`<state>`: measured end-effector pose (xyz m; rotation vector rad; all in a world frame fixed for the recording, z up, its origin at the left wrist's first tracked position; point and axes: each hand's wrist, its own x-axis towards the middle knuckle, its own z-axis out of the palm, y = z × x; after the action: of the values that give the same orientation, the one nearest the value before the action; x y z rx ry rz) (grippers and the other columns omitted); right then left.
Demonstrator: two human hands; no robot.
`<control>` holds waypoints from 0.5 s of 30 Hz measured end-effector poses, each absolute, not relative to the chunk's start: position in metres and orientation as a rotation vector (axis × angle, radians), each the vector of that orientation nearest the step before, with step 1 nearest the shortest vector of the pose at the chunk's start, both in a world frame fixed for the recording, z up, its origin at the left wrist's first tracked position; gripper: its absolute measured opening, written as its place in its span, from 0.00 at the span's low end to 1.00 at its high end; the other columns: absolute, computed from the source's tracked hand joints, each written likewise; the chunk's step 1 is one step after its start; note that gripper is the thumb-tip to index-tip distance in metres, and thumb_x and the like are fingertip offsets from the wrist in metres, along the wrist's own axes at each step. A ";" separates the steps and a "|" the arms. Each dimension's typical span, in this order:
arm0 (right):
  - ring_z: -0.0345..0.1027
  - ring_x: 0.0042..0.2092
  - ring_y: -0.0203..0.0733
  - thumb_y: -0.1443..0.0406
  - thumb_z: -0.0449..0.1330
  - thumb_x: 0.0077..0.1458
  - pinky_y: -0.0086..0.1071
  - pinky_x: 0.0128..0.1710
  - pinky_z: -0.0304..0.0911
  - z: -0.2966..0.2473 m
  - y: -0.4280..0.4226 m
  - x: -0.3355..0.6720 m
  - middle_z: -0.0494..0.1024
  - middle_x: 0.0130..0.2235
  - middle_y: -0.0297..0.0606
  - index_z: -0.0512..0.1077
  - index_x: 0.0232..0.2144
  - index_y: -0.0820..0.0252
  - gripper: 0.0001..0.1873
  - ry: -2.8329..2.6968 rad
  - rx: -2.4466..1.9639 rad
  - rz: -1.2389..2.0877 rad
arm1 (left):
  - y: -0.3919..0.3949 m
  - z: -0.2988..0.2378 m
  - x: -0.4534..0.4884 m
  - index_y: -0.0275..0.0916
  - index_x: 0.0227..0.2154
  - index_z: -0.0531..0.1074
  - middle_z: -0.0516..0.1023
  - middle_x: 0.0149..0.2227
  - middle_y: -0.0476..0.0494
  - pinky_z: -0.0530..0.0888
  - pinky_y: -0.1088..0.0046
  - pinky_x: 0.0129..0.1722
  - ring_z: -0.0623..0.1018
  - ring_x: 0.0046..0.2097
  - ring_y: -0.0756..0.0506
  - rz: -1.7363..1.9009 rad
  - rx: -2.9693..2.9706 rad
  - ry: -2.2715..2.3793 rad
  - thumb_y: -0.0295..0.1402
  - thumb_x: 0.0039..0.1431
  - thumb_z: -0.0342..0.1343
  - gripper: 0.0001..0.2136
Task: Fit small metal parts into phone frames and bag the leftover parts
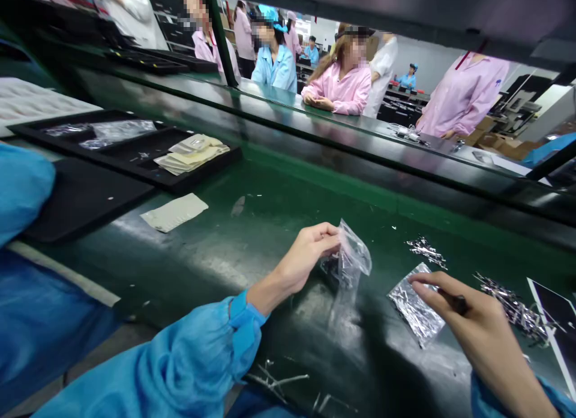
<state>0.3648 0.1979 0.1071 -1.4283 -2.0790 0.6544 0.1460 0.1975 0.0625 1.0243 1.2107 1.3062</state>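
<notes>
My left hand pinches a clear plastic bag by its upper edge above the green table. The bag hangs loose, and a few small dark or shiny bits show beside it. My right hand is closed, thumb and forefinger pressed together, over a flat clear packet of shiny metal pieces. Something dark shows under its curled fingers, too hidden to name. Near that hand lie a small heap of thin metal parts and a larger pile of them.
A black tray at the left bears plastic bags and stacked cream paper sheets. A single cream sheet lies on the table. At right is a white-edged dark panel. A blue sleeve is at far left; several people work beyond the ledge.
</notes>
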 end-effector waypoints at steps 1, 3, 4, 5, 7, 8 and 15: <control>0.62 0.23 0.34 0.51 0.57 0.45 0.26 0.22 0.58 0.107 0.195 0.357 0.71 0.23 0.31 0.74 0.30 0.55 0.16 -2.060 -1.422 0.715 | 0.193 0.067 0.152 0.34 0.25 0.64 0.70 0.23 0.50 0.67 0.77 0.30 0.70 0.27 0.53 1.320 1.003 1.180 0.30 0.52 0.49 0.05; 0.56 0.20 0.31 0.51 0.59 0.44 0.26 0.20 0.54 0.108 0.188 0.344 0.68 0.20 0.29 0.73 0.31 0.55 0.16 -1.997 -1.399 0.804 | 0.185 0.076 0.164 0.34 0.25 0.65 0.69 0.22 0.50 0.65 0.79 0.27 0.69 0.25 0.54 1.336 0.977 1.136 0.31 0.51 0.50 0.05; 0.55 0.20 0.30 0.52 0.59 0.44 0.26 0.20 0.53 0.108 0.185 0.339 0.67 0.21 0.29 0.73 0.30 0.55 0.15 -1.953 -1.377 0.839 | 0.182 0.079 0.168 0.33 0.25 0.65 0.69 0.22 0.50 0.65 0.79 0.26 0.68 0.24 0.54 1.341 0.976 1.120 0.30 0.51 0.50 0.05; 0.54 0.21 0.30 0.53 0.59 0.44 0.26 0.21 0.52 0.109 0.183 0.337 0.68 0.22 0.30 0.73 0.28 0.56 0.14 -1.918 -1.355 0.887 | 0.179 0.082 0.172 0.33 0.24 0.66 0.69 0.21 0.51 0.64 0.80 0.26 0.68 0.24 0.54 1.345 0.983 1.106 0.30 0.51 0.51 0.05; 0.51 0.21 0.29 0.53 0.58 0.46 0.26 0.19 0.49 0.113 0.182 0.337 0.67 0.21 0.30 0.73 0.24 0.58 0.14 -1.877 -1.334 0.997 | 0.174 0.087 0.177 0.33 0.24 0.67 0.69 0.21 0.51 0.65 0.80 0.26 0.68 0.25 0.54 1.361 1.004 1.088 0.30 0.51 0.52 0.05; 0.49 0.21 0.29 0.53 0.57 0.47 0.26 0.18 0.47 0.114 0.182 0.339 0.65 0.20 0.31 0.73 0.24 0.58 0.15 -1.869 -1.338 1.057 | 0.172 0.090 0.178 0.33 0.24 0.67 0.69 0.21 0.51 0.65 0.80 0.27 0.68 0.25 0.54 1.367 1.025 1.082 0.30 0.51 0.52 0.05; 0.45 0.20 0.28 0.54 0.56 0.47 0.26 0.18 0.41 0.111 0.190 0.352 0.60 0.19 0.30 0.71 0.21 0.61 0.16 -1.845 -1.404 1.337 | 0.164 0.086 0.180 0.36 0.29 0.66 0.69 0.29 0.47 0.66 0.72 0.34 0.68 0.32 0.49 1.332 1.428 1.251 0.30 0.54 0.48 0.04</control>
<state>0.3516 0.1896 0.1114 -1.4035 -1.8450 1.3369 0.1803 0.1641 0.0857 1.4276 1.2513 1.3316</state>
